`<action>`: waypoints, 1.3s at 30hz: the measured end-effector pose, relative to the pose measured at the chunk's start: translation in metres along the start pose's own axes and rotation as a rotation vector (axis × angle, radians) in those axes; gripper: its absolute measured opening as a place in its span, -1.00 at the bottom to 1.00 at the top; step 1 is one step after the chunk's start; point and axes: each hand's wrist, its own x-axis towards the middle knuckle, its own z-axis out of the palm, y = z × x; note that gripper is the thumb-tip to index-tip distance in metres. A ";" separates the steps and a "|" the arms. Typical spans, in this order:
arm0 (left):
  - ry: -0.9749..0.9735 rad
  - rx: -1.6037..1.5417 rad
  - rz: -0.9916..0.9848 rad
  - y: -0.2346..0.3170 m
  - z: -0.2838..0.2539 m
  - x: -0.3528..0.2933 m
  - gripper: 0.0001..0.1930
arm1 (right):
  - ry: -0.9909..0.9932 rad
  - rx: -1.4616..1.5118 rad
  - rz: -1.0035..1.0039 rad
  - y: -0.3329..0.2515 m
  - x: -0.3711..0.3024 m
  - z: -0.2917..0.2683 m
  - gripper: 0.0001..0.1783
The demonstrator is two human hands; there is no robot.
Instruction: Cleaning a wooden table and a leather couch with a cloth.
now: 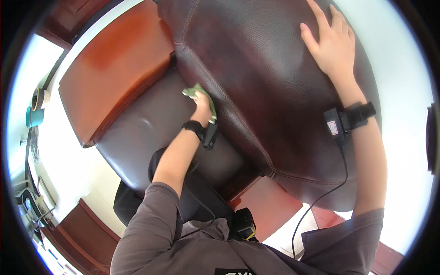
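A dark brown leather chair fills the middle of the view, with a stitched backrest (266, 82) and a smooth seat (142, 121). My left hand (202, 110) presses a green cloth (211, 104) against the lower part of the backrest, close to where it meets the seat. Its fingers are bent over the cloth and partly hidden by it. Higher up on the right, my right hand (337, 48) lies on the top of the backrest with its fingers spread and nothing in them.
Wide reddish-brown wooden armrests flank the seat, one at the left (114, 68) and one at the lower right (266, 206). Black wrist devices with cables are strapped to both my arms. A teal pot (34, 117) stands at the far left. A white wall rises behind the backrest.
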 end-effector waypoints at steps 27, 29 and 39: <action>-0.484 -0.615 0.207 0.032 -0.146 -0.232 -0.49 | 0.086 -0.051 0.050 0.003 0.010 0.008 -0.39; -0.435 -0.613 0.313 0.031 -0.171 -0.251 -0.51 | 0.121 -0.044 0.044 0.001 0.012 0.012 -0.40; -0.296 -0.710 0.698 0.026 -0.254 -0.300 -0.49 | 0.118 -0.075 0.041 0.009 0.009 0.014 -0.40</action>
